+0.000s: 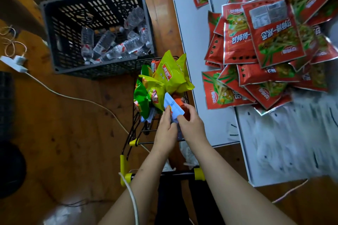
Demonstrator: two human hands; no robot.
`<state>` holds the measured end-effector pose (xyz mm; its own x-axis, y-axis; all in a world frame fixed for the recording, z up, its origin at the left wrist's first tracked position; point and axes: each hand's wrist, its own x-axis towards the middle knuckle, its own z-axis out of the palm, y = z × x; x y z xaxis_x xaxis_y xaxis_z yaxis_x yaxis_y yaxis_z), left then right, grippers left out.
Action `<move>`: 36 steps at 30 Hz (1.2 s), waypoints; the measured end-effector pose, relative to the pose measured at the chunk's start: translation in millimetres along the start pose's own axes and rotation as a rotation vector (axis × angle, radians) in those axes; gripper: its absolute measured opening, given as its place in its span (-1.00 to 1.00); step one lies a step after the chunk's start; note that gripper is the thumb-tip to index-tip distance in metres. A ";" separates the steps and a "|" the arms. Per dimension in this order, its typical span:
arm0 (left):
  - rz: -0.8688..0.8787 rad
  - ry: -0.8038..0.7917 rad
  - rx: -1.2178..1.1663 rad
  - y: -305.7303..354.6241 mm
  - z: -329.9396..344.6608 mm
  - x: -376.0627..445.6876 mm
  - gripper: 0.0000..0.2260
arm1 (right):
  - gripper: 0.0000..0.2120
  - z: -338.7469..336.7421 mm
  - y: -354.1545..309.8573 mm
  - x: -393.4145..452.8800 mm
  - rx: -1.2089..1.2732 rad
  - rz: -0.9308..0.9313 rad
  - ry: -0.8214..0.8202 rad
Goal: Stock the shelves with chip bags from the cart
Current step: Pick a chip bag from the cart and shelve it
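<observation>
red packets (237,42) reading 甘师傅

White shelf (190,45) bears red packets (265,42), apparently heaped.

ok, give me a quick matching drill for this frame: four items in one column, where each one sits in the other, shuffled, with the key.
Items:
1. water bottles
2. red packets
3. yellow-green chip bags
4. light blue bag

Places:
A. piled in the wire cart
B. held by both hands, left hand and right hand
C. heaped on the white surface
D. inside the dark plastic crate

Pairs: 1-D, 2-C, 3-A, 4-B
</observation>
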<state>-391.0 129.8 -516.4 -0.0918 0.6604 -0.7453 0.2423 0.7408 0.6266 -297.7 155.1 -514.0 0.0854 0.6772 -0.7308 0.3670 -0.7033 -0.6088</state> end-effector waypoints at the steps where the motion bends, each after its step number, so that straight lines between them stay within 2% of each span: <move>1: 0.016 -0.005 -0.007 1.3 -2.5 -4.4 -0.40 | -0.52 0.8 -0.1 -5.2 -0.011 -0.017 -0.014; 4: 0.060 0.010 -0.025 -0.8 -9.2 -12.7 -0.52 | -0.34 3.5 1.1 -16.4 -0.091 -0.066 -0.004; 7: 0.040 0.001 -0.056 -2.6 -13.2 -17.6 -0.50 | -0.18 0.7 0.8 -13.3 -0.138 -0.034 0.053; 12: 0.054 0.017 -0.066 -0.8 -9.6 -19.3 -0.49 | -0.28 -7.4 -2.1 -6.9 -0.259 -0.048 0.060; 15: 0.073 0.013 -0.072 6.5 -7.7 -25.2 -0.45 | -0.37 -12.1 -1.1 -7.2 -0.214 -0.042 0.043; 17: 0.085 0.022 -0.081 9.8 -9.7 -30.7 -0.42 | -0.46 -17.6 -3.1 -11.0 -0.176 -0.046 0.087; 23: 0.152 0.181 -0.040 18.3 -43.8 -56.9 -0.50 | -0.59 -33.1 -21.4 -43.6 -0.082 -0.128 0.148; 28: 0.159 0.175 -0.076 16.7 -78.2 -85.8 -0.34 | -0.59 -39.2 -34.8 -82.0 0.025 -0.178 0.010; 31: 0.136 0.086 -0.207 18.9 -91.8 -118.7 -0.39 | -0.58 -45.5 -40.0 -113.6 0.093 -0.180 -0.100; 32: 0.127 0.057 -0.236 16.4 -97.1 -130.7 -0.31 | -0.60 -49.2 -42.4 -127.8 0.111 -0.184 -0.136; 34: 0.104 0.022 -0.314 11.1 -106.7 -160.4 0.00 | -0.67 -55.4 -46.8 -162.7 0.170 -0.178 -0.202; 36: 0.027 0.009 -0.462 7.5 -111.4 -198.4 0.16 | -0.59 -56.7 -49.4 -202.2 0.235 -0.146 -0.240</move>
<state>-478.5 18.0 -338.4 -0.1007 0.6796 -0.7266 -0.2108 0.6992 0.6832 -280.6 65.2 -318.6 -0.1823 0.7235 -0.6658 0.1343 -0.6525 -0.7458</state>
